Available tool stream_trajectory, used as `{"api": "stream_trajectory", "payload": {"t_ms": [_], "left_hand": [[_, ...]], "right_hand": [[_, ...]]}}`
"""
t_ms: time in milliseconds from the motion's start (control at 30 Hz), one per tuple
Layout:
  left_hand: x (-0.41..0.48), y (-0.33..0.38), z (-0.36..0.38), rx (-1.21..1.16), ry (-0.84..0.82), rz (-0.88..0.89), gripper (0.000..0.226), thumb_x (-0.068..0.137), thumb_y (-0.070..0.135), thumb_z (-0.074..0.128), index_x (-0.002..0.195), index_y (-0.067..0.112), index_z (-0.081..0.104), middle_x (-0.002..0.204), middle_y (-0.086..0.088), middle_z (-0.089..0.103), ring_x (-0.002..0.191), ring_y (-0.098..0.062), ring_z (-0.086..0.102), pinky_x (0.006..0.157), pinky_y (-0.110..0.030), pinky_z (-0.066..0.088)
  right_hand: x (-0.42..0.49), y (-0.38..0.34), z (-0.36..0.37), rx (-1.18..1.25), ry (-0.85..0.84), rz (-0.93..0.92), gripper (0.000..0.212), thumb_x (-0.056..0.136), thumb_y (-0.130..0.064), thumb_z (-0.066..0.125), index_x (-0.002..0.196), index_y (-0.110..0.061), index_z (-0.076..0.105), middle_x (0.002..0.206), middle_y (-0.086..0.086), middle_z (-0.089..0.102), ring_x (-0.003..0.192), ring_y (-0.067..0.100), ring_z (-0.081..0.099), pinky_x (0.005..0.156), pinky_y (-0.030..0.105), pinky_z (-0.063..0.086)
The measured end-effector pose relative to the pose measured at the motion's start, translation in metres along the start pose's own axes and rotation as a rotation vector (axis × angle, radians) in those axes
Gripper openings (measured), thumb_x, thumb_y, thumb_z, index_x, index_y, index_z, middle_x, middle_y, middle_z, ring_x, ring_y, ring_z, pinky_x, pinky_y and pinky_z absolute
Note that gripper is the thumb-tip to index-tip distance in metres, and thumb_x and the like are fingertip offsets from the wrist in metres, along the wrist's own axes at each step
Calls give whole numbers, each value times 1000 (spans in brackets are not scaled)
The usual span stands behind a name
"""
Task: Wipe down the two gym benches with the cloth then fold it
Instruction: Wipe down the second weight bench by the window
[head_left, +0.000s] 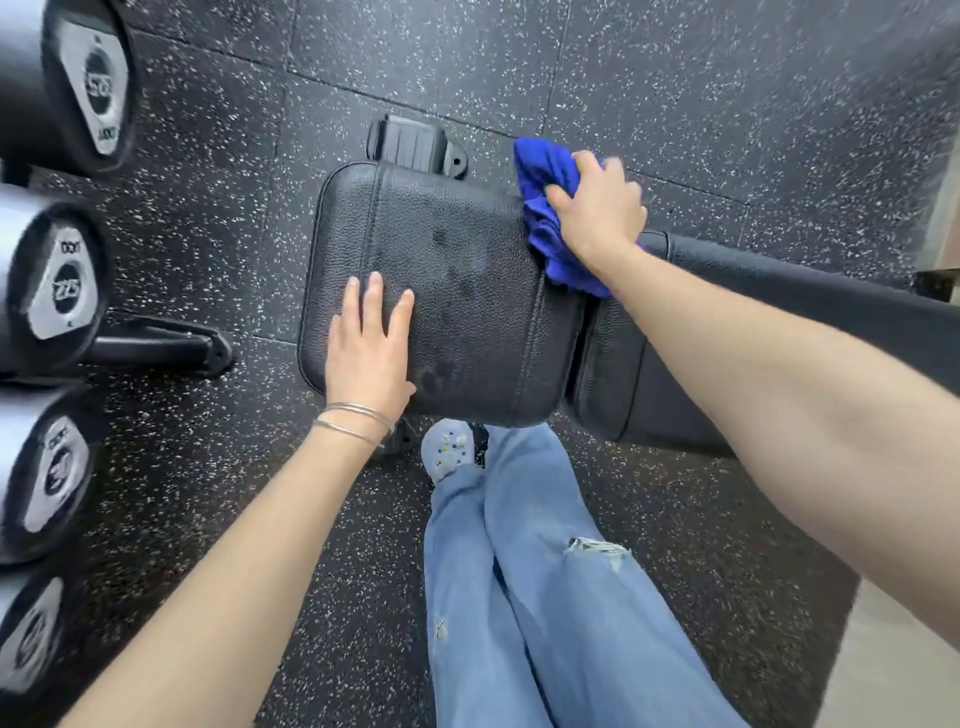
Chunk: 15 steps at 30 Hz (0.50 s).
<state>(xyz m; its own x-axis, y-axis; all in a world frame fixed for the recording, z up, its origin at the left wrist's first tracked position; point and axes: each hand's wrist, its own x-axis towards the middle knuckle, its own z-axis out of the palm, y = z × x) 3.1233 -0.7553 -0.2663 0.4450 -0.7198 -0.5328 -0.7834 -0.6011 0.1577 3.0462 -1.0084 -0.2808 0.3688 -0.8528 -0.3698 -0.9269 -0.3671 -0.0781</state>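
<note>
The right hand (597, 213) clutches the bunched blue cloth (543, 171), fingers seemingly curled into it though blurred, at the seat pad's (467, 270) far edge. Wadded so, it may skip the gap beside the back pad (779, 306) just under that wrist. The left hand (371, 348) presses flat on the pad, nearer than the grip. Speckled rubber floor (675, 104) lies beyond it, with dumbbells (67, 280) well to its left.

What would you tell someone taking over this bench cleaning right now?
Left hand: flat, fingers straight, pressing on the seat pad toward its near left side.
Right hand: grips the bunched blue cloth at the seat pad's far right corner, by the gap to the back pad.
Done: wiping is under way; dark smears show mid-seat, so I cannot tell how much is clean.
Left: finish both pads, wipe the second bench (not in view), then fold the cloth.
</note>
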Motion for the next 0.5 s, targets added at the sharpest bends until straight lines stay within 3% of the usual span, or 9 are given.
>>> {"api": "stream_trajectory", "payload": {"t_ms": [133, 233, 333, 433, 500], "left_hand": [[-1, 2, 0, -21, -10, -29, 104, 68, 24, 81, 148, 16, 14, 157, -17, 3, 146, -34, 0, 118, -47, 18], [-1, 7, -2, -28, -27, -49, 104, 68, 21, 80, 149, 16, 14, 158, -16, 2, 146, -33, -1, 118, -47, 18], [-2, 8, -4, -18, -47, -66, 103, 69, 21, 79, 149, 17, 13, 158, -14, 1, 146, -32, -2, 117, -46, 20], [-1, 9, -5, -20, -50, -85, 98, 72, 18, 76, 149, 17, 14, 158, -13, 0, 146, -33, -2, 116, -45, 22], [0, 11, -7, -40, -49, -89, 96, 72, 14, 74, 148, 16, 16, 158, -15, 1, 146, -34, -2, 116, -45, 21]], "right_hand": [[-52, 5, 10, -37, 107, -248, 44, 81, -43, 59, 121, -26, 55, 127, 5, 52, 104, 34, 47, 87, 41, 39], [-114, 24, 24, -21, 47, -467, 45, 63, -36, 74, 105, -20, 67, 113, 9, 62, 89, 36, 54, 75, 41, 45], [-160, 42, 38, -130, -25, -692, 54, 44, -40, 86, 92, -22, 70, 98, 8, 67, 76, 33, 59, 62, 36, 48], [-156, 50, 34, -207, -73, -878, 50, 43, -48, 84, 87, -27, 71, 93, 5, 68, 72, 29, 61, 59, 32, 46], [-130, 46, 24, -232, -55, -902, 47, 48, -47, 81, 90, -27, 70, 95, 6, 67, 75, 29, 60, 61, 33, 46]]}}
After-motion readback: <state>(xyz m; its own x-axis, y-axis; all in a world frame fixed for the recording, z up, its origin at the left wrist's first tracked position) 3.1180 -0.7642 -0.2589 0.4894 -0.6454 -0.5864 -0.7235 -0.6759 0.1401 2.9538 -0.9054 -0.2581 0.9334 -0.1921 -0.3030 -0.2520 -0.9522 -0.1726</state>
